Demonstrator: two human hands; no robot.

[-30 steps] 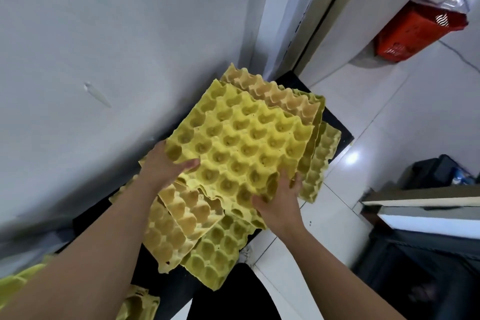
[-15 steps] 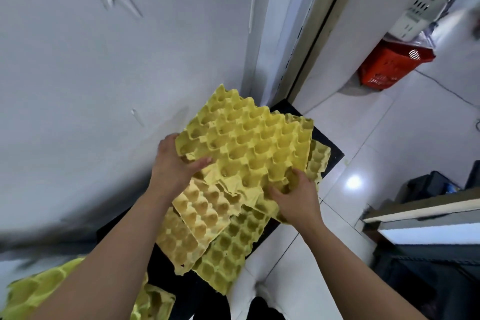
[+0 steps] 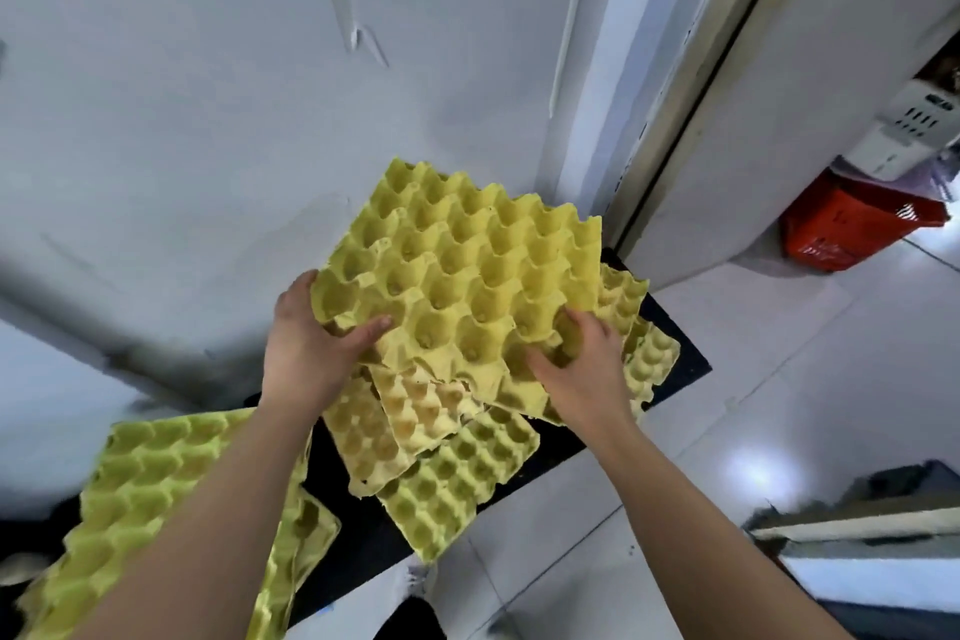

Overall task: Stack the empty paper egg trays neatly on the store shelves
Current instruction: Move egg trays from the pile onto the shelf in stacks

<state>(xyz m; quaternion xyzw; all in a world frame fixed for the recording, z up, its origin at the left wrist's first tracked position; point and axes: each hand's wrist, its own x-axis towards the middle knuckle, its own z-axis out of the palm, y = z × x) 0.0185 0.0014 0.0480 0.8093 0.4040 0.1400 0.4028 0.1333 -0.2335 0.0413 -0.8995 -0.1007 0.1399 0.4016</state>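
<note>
Two bare hands hold a yellow paper egg tray (image 3: 457,276) at the centre of the frame, cups up and tilted, above a loose pile of trays (image 3: 421,437) fanned askew on a black surface (image 3: 675,359) against a white wall (image 3: 182,120). The left hand (image 3: 306,343) grips the tray's corner at 8 o'clock, with the thumb laid over the top and the fingers behind the edge. The right hand (image 3: 582,369) takes the rim at 4 o'clock, its fingers curled into the cups. A second heap of greener trays (image 3: 150,483) lies at 8 o'clock of the frame, partly behind the left forearm, and a red basket (image 3: 852,229) stands on the tiled floor (image 3: 779,405) at 3 o'clock. We judge the tray to be very light and fairly stiff across its moulded cones, but its thin rim looks easy to crush, and the ragged edges on the pile below suggest it tears readily. Its rough pulp should offer plenty of friction, so slipping seems to us a small risk. Bending or ripping a corner under a hard pinch seems the greater one. We would take hold as these hands do, at two opposite edges with the fingers spread under the cones and the thumbs resting lightly on top. Before lowering it, we would turn it square to the trays below so that the cups nest rather than perch.
</note>
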